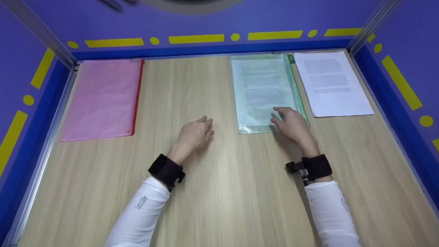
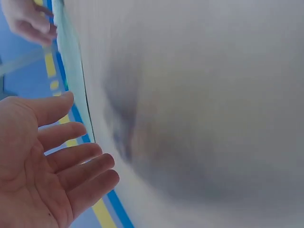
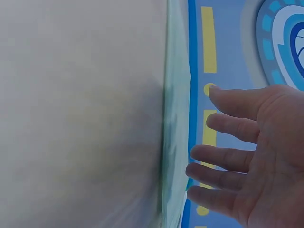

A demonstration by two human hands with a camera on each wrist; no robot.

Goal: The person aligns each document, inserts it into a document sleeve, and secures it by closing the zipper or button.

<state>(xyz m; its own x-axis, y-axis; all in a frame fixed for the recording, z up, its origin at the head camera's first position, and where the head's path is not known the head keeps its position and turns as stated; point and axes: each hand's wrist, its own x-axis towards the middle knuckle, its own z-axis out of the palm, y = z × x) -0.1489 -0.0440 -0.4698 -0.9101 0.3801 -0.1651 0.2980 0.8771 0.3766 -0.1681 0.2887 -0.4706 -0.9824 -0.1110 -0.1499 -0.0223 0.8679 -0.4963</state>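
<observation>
My right hand (image 1: 291, 124) hovers over the lower right part of a green zip folder (image 1: 264, 92), with its fingers spread and nothing in them. Printed text shows through the folder's clear cover. In the right wrist view the same hand (image 3: 247, 156) has its fingers apart, palm in sight. Left of the folder, my left hand (image 1: 196, 133) is above the bare wood, loosely relaxed and holding nothing. Its fingers (image 2: 90, 166) extend apart in the left wrist view. A stack of printed paper (image 1: 331, 84) lies right of the green folder.
A pink folder (image 1: 103, 99) with a red zip edge lies at the table's far left. Purple and blue panels (image 1: 192, 27) with yellow marks wall in the back and sides of the wooden table (image 1: 219, 206). Metal posts (image 1: 372, 25) stand at the back corners.
</observation>
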